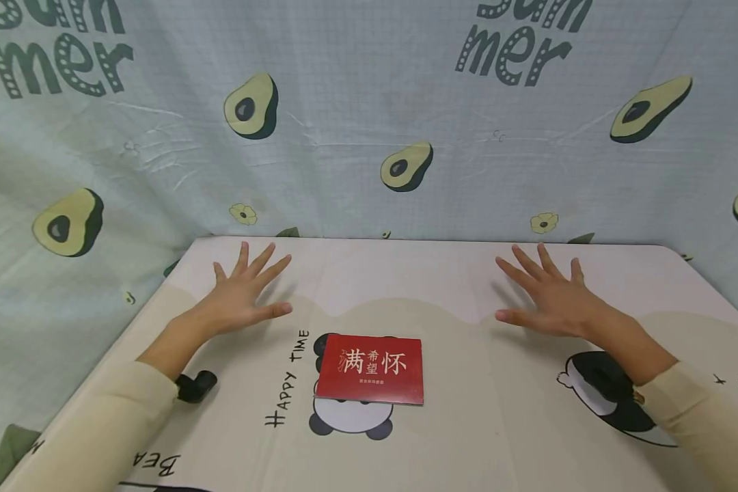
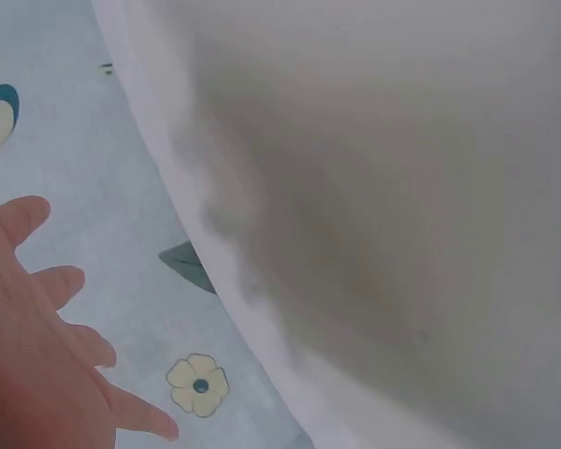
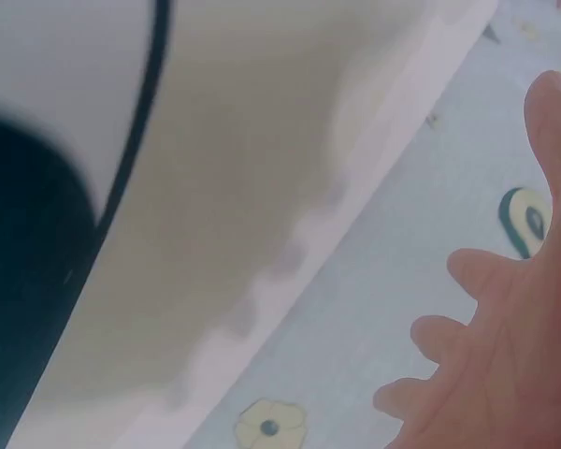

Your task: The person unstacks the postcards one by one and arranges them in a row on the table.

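A red card-like booklet (image 1: 370,370) with pale Chinese characters lies flat on the table, over a printed panda. To its upper left, my left hand (image 1: 236,297) is held above the table with fingers spread, holding nothing. My right hand (image 1: 556,301) is spread the same way on the other side, also with nothing in it and farther from the booklet. In the left wrist view the left hand (image 2: 42,337) shows straight, parted fingers. The right wrist view has the right hand (image 3: 514,309) with its fingers apart. The booklet appears in neither wrist view.
The table (image 1: 455,437) has a pale cover with printed pandas and lettering such as "Happy time". Behind and to the left of it hangs a light blue cloth (image 1: 338,102) with avocados and "Summer" printed on it. The table's far edge runs just beyond both hands.
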Demonstrator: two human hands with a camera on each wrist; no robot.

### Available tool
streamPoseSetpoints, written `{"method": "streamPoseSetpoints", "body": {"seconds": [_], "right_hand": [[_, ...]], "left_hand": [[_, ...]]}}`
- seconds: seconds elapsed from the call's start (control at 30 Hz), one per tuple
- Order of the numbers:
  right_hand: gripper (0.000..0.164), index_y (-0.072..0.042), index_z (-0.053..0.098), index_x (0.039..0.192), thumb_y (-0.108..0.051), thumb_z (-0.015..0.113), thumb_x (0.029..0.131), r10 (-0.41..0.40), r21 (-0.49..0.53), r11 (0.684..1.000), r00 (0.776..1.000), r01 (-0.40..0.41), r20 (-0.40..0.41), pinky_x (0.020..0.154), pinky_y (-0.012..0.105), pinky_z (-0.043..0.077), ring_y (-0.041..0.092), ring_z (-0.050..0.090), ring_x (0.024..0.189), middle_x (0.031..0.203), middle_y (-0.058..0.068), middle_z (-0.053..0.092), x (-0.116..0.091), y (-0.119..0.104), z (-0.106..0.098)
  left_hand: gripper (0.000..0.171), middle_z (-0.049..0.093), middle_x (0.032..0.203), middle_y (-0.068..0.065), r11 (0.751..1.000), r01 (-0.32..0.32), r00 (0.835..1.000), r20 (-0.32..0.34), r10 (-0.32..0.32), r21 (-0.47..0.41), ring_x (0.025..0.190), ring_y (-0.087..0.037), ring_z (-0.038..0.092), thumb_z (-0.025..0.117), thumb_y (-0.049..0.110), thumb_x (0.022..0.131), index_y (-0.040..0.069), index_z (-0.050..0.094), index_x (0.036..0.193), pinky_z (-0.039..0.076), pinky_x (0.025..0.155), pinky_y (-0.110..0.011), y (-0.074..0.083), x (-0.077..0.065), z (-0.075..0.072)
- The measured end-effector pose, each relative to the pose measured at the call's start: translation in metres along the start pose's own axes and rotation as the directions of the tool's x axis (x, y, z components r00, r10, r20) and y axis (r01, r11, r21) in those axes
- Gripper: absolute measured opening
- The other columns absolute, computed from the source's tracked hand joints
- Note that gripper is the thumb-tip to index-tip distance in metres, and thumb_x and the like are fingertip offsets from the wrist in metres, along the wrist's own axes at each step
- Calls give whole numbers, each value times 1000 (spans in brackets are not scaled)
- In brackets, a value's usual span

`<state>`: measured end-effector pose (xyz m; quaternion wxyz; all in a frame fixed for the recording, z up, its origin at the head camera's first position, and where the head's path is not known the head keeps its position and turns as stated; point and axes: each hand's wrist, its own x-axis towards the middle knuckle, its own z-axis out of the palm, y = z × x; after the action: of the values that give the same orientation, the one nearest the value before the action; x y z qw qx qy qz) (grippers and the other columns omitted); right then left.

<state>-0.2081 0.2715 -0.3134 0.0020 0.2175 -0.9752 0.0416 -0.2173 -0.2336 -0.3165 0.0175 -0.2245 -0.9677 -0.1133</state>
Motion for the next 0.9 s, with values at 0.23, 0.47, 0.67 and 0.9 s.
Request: {"method": "streamPoseSetpoints", "body": {"seconds": [0.23,0.47,0.67,0.9], "right_hand": [[90,-21,19,154,-69,52,84,-42,-11,999,999,42,-27,95,79,-2,45,-3,141,159,14,8,2,-17,4],[92,-27,17,154,-72,52,82,-109,4,994,993,109,-42,98,76,-2,40,-4,143,160,8,5,4,-34,8],[91,-28,19,154,-71,54,82,-177,31,983,982,180,-67,102,73,3,37,-2,144,160,4,7,3,-53,10],[92,-26,24,153,-69,58,80,-250,70,964,964,256,-94,105,69,8,33,-2,144,159,3,13,0,-78,14]], "left_hand": [[84,6,159,-13,998,-55,998,-20,55,-16,139,-47,-14,54,61,87,20,22,153,-5,90,-82,12,-3,4],[89,5,159,-13,992,-117,992,-53,114,-57,140,-43,-15,52,66,85,18,22,153,-2,94,-80,27,-6,12],[88,7,159,-11,971,-140,990,-50,133,-193,142,-41,-10,59,57,86,16,20,153,7,100,-75,43,-13,20],[94,8,159,-9,921,-117,993,-19,118,-371,144,-37,1,71,41,81,16,17,154,29,100,-67,66,-27,26]]}}
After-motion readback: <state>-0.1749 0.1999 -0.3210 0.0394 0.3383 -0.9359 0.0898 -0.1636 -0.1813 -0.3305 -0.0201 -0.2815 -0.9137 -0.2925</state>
